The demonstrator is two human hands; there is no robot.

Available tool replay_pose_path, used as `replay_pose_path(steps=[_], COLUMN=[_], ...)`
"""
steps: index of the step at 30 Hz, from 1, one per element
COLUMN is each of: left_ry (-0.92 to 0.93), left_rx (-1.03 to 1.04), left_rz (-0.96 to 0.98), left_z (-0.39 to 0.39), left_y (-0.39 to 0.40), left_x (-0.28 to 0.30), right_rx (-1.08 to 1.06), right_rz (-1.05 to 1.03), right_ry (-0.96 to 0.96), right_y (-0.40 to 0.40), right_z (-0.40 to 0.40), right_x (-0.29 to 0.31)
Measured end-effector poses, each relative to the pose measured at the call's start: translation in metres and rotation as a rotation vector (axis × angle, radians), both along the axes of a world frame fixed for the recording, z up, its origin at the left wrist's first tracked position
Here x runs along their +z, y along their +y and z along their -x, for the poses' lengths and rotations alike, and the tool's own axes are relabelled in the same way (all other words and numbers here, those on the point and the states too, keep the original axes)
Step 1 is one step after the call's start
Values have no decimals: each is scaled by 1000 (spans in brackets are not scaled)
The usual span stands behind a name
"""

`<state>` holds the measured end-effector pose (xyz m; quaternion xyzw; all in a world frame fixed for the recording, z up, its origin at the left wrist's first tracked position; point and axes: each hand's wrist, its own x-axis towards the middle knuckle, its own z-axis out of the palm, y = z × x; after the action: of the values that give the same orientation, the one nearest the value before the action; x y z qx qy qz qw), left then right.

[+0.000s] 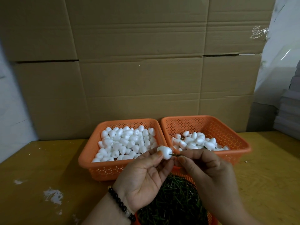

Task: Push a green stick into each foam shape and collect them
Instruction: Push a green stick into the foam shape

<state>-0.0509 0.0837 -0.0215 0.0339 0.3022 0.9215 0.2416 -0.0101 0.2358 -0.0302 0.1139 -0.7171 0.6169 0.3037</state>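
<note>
My left hand (142, 174) pinches a white foam shape (164, 152) between thumb and fingertips, just above the baskets' near edges. My right hand (206, 169) pinches a short green stick (174, 154) whose tip touches or enters the foam shape's right side. The left orange basket (103, 169) holds several plain foam shapes (128, 143). In the right orange basket (233, 140) lie several foam shapes with green sticks (194, 142). A round orange basket (209, 215) below my hands is full of loose green sticks (175, 200).
The baskets stand on a yellowish wooden table (48, 176) with white scuffs at the left. A wall of cardboard boxes (146, 70) rises right behind the baskets. Clear plastic sheeting and stacked grey material (289, 111) stand at the far right.
</note>
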Motion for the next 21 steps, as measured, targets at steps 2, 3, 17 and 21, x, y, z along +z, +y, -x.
replay_pose_path(steps=[2,3,17,21], left_ry=[9,15,13,18], left_rx=[-1,-4,20,1], left_rz=[9,13,0,-10], left_z=[0,0,-3,-4], left_y=[1,1,4,3], left_x=[-1,-1,0,1], right_rx=[-5,-10,-93,-113], right_rz=[-25,-38,-97,-112], right_ry=[16,28,90,92], right_y=[1,1,2,3], right_z=[2,2,3,3], right_x=[-2,-2,-2,-3])
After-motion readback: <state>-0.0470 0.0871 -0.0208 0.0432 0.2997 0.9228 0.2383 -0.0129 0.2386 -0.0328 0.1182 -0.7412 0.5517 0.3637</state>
